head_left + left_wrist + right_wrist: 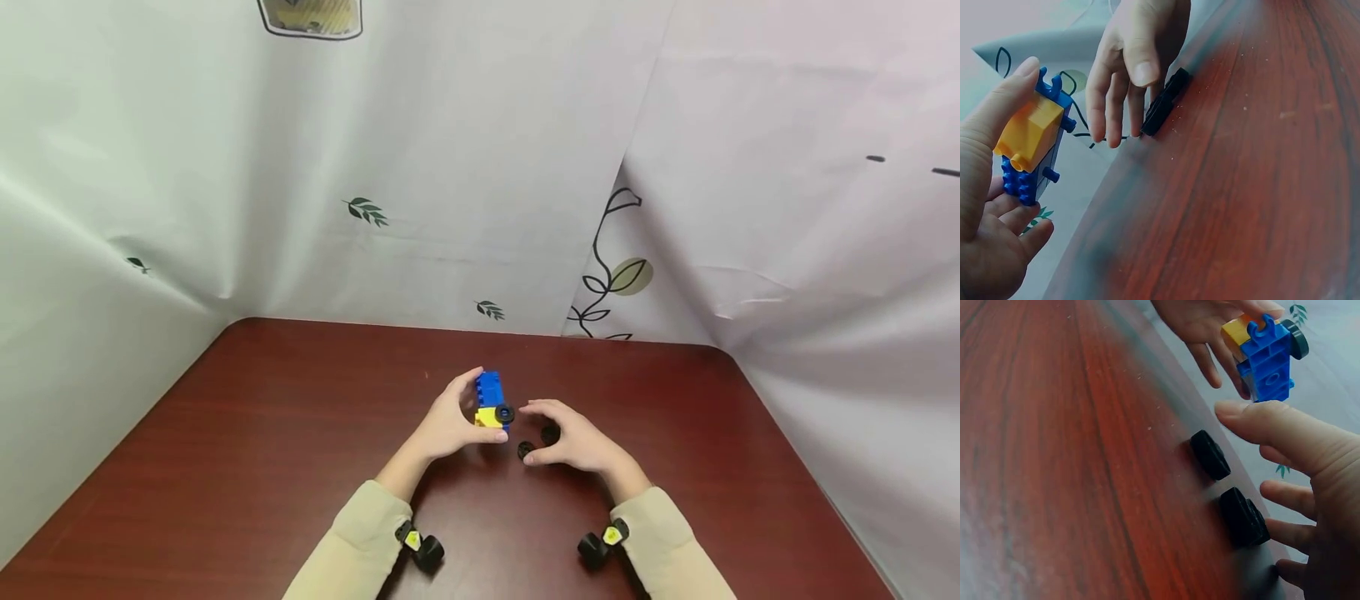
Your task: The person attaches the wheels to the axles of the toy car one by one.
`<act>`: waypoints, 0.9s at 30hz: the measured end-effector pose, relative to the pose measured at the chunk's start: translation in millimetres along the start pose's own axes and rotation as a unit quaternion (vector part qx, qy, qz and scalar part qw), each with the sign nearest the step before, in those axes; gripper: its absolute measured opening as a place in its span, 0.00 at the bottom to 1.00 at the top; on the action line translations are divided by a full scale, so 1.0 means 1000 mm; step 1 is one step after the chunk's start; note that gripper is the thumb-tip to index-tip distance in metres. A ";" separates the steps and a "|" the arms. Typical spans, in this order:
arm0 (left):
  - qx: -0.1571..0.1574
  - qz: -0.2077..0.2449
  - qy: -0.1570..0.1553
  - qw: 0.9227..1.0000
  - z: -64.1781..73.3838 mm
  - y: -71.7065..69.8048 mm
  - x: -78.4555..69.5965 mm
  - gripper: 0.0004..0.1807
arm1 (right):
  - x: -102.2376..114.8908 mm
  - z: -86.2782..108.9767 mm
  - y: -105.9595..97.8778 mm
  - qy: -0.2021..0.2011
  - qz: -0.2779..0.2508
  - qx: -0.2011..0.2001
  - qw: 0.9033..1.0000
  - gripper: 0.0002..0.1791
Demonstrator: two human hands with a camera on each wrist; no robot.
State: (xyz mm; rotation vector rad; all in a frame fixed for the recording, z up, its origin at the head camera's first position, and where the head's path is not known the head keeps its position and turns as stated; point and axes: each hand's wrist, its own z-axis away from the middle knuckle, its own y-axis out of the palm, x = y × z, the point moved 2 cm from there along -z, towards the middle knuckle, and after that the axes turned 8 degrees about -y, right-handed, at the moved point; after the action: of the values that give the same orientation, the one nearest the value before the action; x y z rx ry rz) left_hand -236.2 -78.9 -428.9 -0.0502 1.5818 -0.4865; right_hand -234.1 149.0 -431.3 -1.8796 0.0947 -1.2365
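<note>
My left hand (444, 427) grips a small blue and yellow building-block car (489, 400) between thumb and fingers, above the table. One black wheel (505, 413) is on the car's side. In the left wrist view, the car (1029, 134) shows bare blue axle stubs on the side facing that camera. Its ridged blue underside (1269, 369) faces the right wrist camera. Just right of the car, my right hand (576, 439) has thumb and fingers spread apart, holding nothing. Loose black wheels (1210, 455) stand on the table beside its fingers; a second wheel (1242, 517) is nearest them.
Under both hands lies a dark red-brown wooden table (247, 467). A pale cloth wall (465, 150) with leaf prints rises behind its far edge and along the sides. Each sleeve carries a black wrist camera (429, 553).
</note>
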 end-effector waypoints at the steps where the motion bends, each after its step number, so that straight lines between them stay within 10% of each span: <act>1: 0.001 -0.001 -0.001 1.000 0.000 -0.001 0.000 0.59 | 0.000 -0.001 0.001 -0.005 0.008 0.004 1.000 0.37; 14: 0.021 -0.020 -0.007 1.000 -0.006 0.001 0.003 0.61 | 0.003 -0.003 0.005 0.014 0.068 0.023 0.997 0.15; 27: 0.030 -0.007 -0.012 0.999 -0.006 0.002 0.006 0.61 | 0.001 -0.012 -0.003 -0.010 0.042 -0.030 0.999 0.16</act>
State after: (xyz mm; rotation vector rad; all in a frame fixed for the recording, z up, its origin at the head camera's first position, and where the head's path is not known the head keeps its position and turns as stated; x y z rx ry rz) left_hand -241.7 -78.0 -435.5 -0.0211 1.5427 -0.5413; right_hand -244.3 142.9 -426.3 -1.9202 0.2005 -1.1678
